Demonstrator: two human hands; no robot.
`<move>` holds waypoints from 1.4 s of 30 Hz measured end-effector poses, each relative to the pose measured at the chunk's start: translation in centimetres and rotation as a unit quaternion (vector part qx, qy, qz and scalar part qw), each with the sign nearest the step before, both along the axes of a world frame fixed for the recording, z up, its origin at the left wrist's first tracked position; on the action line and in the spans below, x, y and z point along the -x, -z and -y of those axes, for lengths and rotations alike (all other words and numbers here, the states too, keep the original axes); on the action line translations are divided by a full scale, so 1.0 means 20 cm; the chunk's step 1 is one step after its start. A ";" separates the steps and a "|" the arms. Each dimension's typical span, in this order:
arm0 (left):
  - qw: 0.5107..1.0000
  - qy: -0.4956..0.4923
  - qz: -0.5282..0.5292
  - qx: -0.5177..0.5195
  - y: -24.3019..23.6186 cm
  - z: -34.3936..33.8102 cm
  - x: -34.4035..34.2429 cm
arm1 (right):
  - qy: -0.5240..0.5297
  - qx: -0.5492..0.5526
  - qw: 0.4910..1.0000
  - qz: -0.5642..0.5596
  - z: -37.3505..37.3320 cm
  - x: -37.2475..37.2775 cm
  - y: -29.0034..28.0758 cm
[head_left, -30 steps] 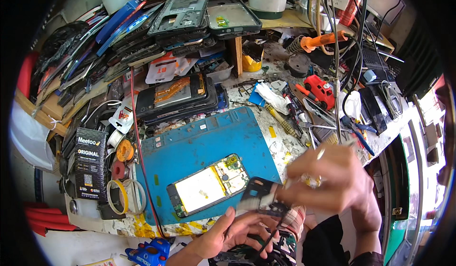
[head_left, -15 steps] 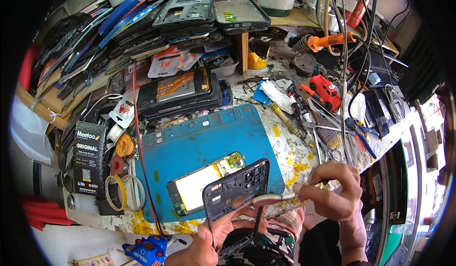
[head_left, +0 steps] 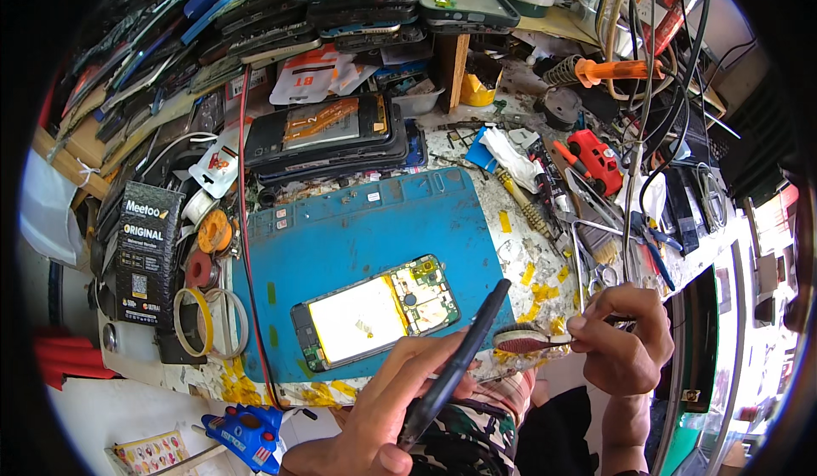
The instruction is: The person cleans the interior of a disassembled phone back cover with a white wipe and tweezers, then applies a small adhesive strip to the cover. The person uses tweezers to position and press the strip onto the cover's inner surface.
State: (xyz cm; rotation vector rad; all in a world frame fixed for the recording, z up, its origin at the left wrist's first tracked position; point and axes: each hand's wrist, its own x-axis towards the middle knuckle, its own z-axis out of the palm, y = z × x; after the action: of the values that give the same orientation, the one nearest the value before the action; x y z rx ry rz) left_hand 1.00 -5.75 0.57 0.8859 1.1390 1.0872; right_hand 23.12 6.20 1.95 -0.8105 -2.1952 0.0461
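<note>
My left hand (head_left: 387, 399) is closed on a black phone housing (head_left: 455, 364), which is turned edge-on so that its inner face is hidden. In my right hand (head_left: 625, 340) is a toothbrush (head_left: 523, 342), pinched by its handle, with its worn head pointing left toward the housing and a small gap between them. An opened phone (head_left: 362, 319) lies on the blue work mat (head_left: 289, 221) beyond my left hand, its white battery and green circuit board exposed.
Stacked phone parts (head_left: 340, 25) rise along the back. To the right are a red toy car (head_left: 596, 161), a soldering iron (head_left: 617, 71), pliers (head_left: 655, 250) and hanging cables (head_left: 634, 136). Tape rolls (head_left: 194, 323) and a black packet (head_left: 146, 255) stand at left.
My left hand has turned the housing from showing its inner face to edge-on. The toothbrush has drawn back to the right, away from the housing. The whole view has shifted slightly.
</note>
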 end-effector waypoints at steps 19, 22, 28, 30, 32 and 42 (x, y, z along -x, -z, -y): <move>0.993 -0.091 0.058 -0.047 0.02 -0.04 0.01 | -0.139 0.041 0.989 0.024 -0.03 0.03 0.01; 0.980 -0.057 0.185 -0.050 0.04 -0.05 0.04 | -0.057 0.164 0.967 -0.184 0.00 0.07 0.08; 0.870 -0.154 0.466 -0.058 0.11 -0.10 -0.01 | -0.165 0.536 0.779 -0.279 0.15 0.25 0.11; 0.907 -0.202 0.350 -0.118 0.13 -0.12 -0.03 | -0.113 0.550 0.791 -0.243 0.18 0.29 0.11; 0.935 -0.236 0.200 -0.172 0.16 -0.13 -0.04 | -0.079 0.522 0.814 -0.242 0.18 0.31 0.11; 0.936 -0.204 0.092 -0.270 0.16 -0.18 0.00 | -0.150 0.415 0.858 -0.264 0.11 0.21 0.03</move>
State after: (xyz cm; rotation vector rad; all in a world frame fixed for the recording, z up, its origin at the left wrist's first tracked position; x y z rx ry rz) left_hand 0.95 -2.12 -2.53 0.9589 0.8946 1.8459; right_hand 18.87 4.01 1.43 -0.7518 -1.6948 1.2893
